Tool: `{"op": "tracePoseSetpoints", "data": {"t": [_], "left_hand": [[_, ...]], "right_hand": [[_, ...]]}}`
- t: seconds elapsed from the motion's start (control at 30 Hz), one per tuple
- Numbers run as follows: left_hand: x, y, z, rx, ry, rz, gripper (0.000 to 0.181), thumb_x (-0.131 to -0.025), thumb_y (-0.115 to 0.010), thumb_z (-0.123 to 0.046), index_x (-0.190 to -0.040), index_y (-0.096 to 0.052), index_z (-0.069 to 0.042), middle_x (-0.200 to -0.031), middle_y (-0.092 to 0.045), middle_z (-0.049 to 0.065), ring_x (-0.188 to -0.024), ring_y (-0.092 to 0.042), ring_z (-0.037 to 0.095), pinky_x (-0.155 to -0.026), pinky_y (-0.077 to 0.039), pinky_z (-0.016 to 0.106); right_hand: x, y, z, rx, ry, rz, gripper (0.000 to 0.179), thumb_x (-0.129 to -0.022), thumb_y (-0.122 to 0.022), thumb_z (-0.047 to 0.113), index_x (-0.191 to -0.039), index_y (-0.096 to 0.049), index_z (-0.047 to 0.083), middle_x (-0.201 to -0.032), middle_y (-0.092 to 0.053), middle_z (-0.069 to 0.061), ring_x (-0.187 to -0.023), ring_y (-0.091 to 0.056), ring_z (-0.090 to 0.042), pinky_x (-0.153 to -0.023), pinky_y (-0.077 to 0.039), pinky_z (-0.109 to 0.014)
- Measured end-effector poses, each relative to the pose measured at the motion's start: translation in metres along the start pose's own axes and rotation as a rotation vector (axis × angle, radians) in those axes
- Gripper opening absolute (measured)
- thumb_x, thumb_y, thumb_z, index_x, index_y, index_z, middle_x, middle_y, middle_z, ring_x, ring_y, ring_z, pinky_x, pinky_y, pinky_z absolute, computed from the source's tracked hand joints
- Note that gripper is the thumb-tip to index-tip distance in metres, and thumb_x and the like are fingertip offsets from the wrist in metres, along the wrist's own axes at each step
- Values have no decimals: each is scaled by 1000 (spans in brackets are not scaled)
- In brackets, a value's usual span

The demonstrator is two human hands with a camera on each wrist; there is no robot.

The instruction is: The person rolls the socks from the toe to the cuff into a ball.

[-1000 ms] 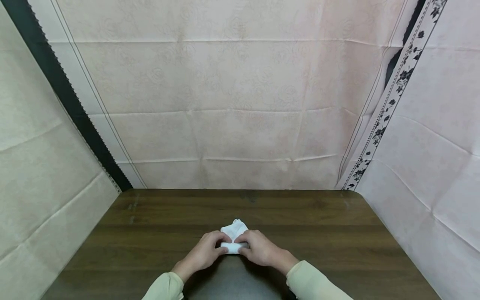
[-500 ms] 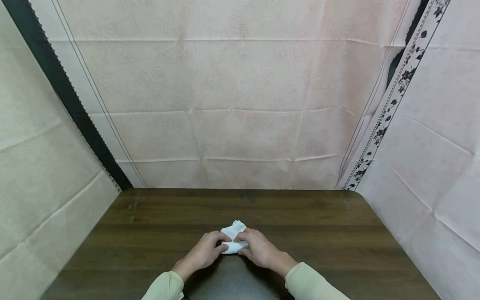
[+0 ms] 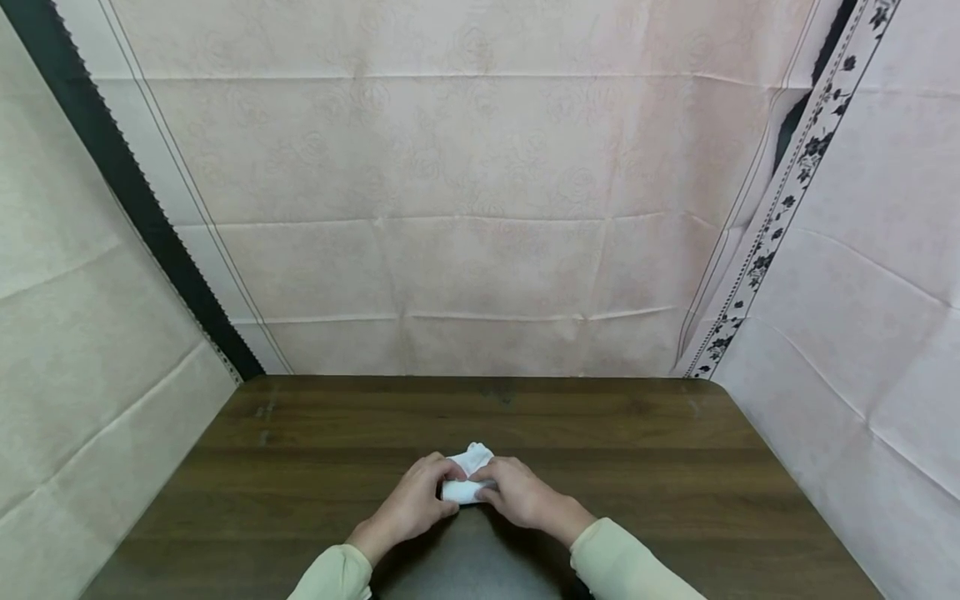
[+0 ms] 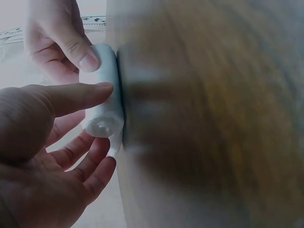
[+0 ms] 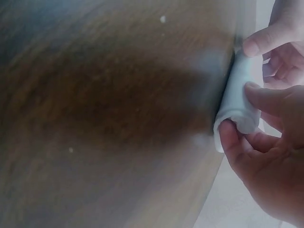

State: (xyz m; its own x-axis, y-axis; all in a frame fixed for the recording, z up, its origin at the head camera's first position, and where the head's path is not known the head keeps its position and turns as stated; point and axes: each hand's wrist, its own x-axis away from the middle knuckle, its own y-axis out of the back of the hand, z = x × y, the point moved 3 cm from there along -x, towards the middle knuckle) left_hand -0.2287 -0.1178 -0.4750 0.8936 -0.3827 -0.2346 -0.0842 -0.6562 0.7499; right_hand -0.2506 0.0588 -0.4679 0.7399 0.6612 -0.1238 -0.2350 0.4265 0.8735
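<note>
A person in pale yellow-green sleeves [image 3: 626,562] works at a dark wood-grained desk [image 3: 337,433], both hands meeting over a small white cloth [image 3: 461,492]. The cloth is at the middle of the desk's width, on the person's side, its near part wound into a short, snug roll lying crosswise between the two hands. A loose flap [image 3: 474,455] of the same cloth spreads beyond the roll, away from the person.

The left hand [image 3: 408,502] has its grip on the roll's left end, thumb laid along the side and fingers curling beneath; coiled layers show at that end in the left wrist view. The right hand [image 3: 525,498] mirrors it, its grip pinching the opposite end, thumb on the outside and a fingertip tucked against the end of the roll. The two thumbs lie near each other along the white fabric.

Creased, pale hangings frame the scene: a faintly patterned back cloth [image 3: 480,167] behind the desk, a left-hand cloth [image 3: 97,333] beside a dark band [image 3: 142,200], and a right-hand cloth [image 3: 885,292] edged with a black floral border [image 3: 759,262]. Faint scuffs [image 3: 265,417] mark the desk's far left corner.
</note>
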Motion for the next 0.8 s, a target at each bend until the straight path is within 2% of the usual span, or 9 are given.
{"op": "tracePoseSetpoints", "data": {"t": [0.1,0.23,0.37,0.6,0.8], "left_hand": [[0,0,1,0,-13,9,27,-80,-83,-2,-98,-67,-15,-99,-61,-5,-95,-55,18,-81,-46,36],[-2,1,3,6,-28,25,19,-85,-79,-4,-101,-71,-13,-98,-63,-4,-93,-58,18,-81,-47,37],[-3,2,5,26,-9,56,17,-89,-75,-7,-105,-74,-10,-102,-66,-1,-99,-62,22,-85,-50,41],[-4,3,7,32,19,107,20,-94,-71,-9,-113,-75,-9,-105,-68,2,-102,-63,23,-86,-51,44],[-4,3,6,43,34,98,19,-94,-70,-9,-113,-74,-10,-106,-68,1,-97,-61,18,-81,-50,38]], "right_hand": [[0,0,1,12,10,-5,17,-94,-70,10,-110,-77,12,-105,-71,4,-97,-60,-8,-83,-50,-28],[2,0,3,82,19,-10,20,-95,-70,13,-115,-75,11,-102,-64,2,-92,-56,-10,-80,-48,-28],[4,0,2,138,-2,-23,26,-92,-75,20,-117,-74,12,-104,-58,1,-96,-53,-13,-81,-49,-28],[2,0,2,194,19,-37,31,-88,-80,19,-115,-67,19,-109,-58,3,-102,-56,-15,-83,-50,-28],[3,0,1,184,19,-11,27,-93,-75,17,-119,-68,19,-111,-60,3,-102,-58,-14,-85,-51,-30]]}}
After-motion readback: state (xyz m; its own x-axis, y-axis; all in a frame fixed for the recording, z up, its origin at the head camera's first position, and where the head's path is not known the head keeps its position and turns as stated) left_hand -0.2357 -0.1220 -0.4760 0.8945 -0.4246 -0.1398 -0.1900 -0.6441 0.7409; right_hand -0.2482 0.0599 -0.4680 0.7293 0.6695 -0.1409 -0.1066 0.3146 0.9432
